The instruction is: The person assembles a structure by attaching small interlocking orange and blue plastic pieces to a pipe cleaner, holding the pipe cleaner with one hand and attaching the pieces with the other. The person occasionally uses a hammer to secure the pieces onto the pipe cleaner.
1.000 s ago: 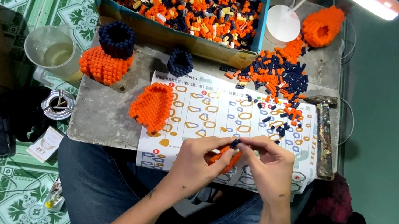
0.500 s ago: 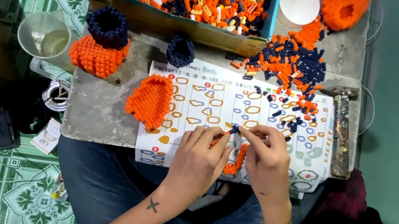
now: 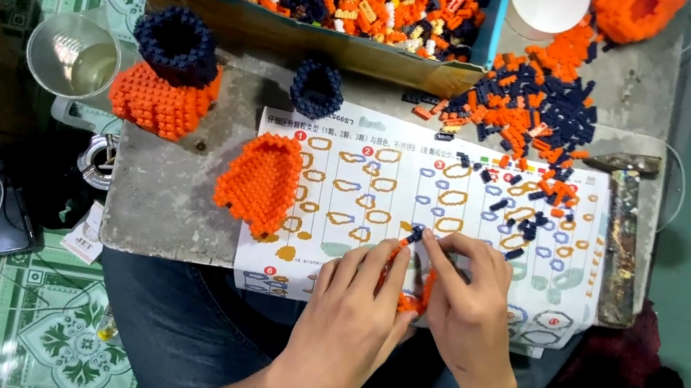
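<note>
Both hands' grips closed on one small orange block piece (image 3: 413, 291) with a dark block at its top: left hand (image 3: 354, 305) pinching from the left, right hand (image 3: 463, 305) from the right. Held just above the printed sheet (image 3: 385, 182) at the bench's (image 3: 163, 209) near edge. Flat orange panel (image 3: 260, 184) to the left; loose blocks (image 3: 530, 113) beyond; full box (image 3: 300, 20) at the far edge.
</note>
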